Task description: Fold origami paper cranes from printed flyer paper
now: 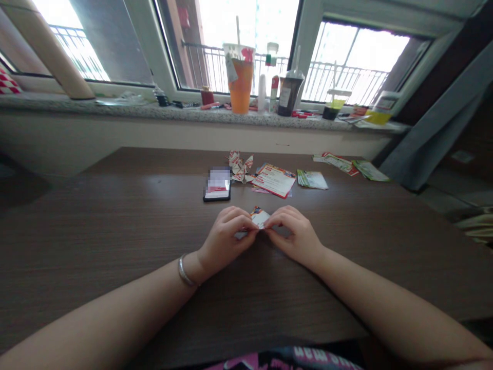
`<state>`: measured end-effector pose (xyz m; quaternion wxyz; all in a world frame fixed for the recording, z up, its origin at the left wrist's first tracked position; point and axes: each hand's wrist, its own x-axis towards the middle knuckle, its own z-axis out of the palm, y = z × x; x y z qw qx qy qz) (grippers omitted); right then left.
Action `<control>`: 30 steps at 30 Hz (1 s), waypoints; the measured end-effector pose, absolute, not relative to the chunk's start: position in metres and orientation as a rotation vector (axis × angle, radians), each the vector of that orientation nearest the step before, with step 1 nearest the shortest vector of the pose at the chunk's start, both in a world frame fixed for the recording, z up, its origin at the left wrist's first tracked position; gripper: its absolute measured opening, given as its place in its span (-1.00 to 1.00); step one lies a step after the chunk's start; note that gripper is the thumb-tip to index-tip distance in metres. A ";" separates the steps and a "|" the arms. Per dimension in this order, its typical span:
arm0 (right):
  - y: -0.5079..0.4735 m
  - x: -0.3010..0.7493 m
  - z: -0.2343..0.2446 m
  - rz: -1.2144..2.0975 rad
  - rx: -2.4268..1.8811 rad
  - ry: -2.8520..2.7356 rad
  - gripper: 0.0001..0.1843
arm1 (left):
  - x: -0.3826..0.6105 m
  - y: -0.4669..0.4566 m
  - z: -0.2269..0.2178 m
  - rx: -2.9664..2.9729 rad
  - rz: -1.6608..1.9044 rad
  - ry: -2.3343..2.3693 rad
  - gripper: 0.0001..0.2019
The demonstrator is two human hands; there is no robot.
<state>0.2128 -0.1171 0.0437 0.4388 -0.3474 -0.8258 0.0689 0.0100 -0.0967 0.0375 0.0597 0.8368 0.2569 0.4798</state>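
Note:
Both my hands rest on the brown wooden table (115,216), pinching a small folded piece of printed paper (259,217) between them. My left hand (225,236), with a silver bracelet on its wrist, grips the paper's left side with closed fingers. My right hand (295,234) grips its right side the same way. The paper lies low on the table top, mostly covered by my fingertips.
Beyond my hands lie a phone (217,185), folded paper figures (241,167), a printed flyer (274,180) and more leaflets (311,179) to the right. The stone windowsill (115,109) holds an orange cup (241,85), a dark drink cup (289,92) and small bottles.

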 end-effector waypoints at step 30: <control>-0.108 0.219 0.039 0.073 -0.983 -2.136 -0.87 | 0.008 -0.096 0.037 2.701 1.390 0.739 -0.91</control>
